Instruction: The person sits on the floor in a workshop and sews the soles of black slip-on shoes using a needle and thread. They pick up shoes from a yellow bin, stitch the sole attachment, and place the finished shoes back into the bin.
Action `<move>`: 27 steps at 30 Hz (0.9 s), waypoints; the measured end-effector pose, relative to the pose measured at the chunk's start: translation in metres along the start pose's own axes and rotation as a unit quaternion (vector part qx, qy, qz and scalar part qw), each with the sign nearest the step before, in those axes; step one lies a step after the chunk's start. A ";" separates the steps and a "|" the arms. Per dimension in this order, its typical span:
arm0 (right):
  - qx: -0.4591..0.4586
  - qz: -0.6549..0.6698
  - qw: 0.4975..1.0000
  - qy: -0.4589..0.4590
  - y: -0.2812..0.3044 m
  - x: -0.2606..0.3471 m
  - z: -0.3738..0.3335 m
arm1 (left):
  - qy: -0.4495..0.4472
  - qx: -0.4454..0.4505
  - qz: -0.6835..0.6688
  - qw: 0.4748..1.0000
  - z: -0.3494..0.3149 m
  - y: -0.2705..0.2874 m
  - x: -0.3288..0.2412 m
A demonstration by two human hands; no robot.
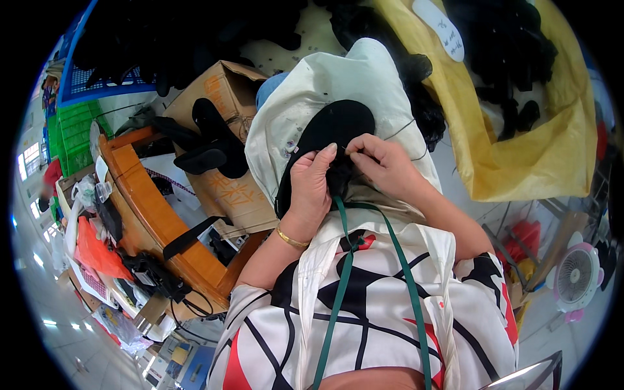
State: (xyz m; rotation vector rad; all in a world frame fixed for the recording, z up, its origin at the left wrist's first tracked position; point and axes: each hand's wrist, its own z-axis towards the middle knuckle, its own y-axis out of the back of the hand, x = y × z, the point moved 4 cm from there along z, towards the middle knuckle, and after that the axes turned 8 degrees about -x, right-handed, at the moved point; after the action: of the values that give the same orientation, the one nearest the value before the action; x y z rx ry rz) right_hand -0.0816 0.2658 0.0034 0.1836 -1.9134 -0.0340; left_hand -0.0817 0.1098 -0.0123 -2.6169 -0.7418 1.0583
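And here it is, the black sole-shaped piece [341, 120], lying on the white apron [344, 68] over the lap! Its rounded far end juts out beyond both hands, while its outer edge runs down along the left side of the left hand [309, 185]. That left hand has it gripped, thumb laid flat on top, tip pointing away from the body. Just to the right, the right hand [383, 166] comes in at the near edge, thumb and forefinger drawn into a narrow pinch close beside the left thumb; what sits between those tips, if anything, is too small to tell. Green straps [344, 273] hang just below, and more black soles [218, 140] rest at the cardboard box [224, 195] on the left
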 end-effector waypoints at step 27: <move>-0.051 -0.202 0.931 0.300 -0.007 0.038 0.019 | -0.076 0.018 0.175 0.981 -0.007 0.007 0.013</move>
State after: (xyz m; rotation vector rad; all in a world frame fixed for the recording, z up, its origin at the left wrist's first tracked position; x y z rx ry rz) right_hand -0.1114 0.2518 0.0318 0.4593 -1.2352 -0.3183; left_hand -0.0665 0.1109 -0.0174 -2.7191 -0.2874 1.3620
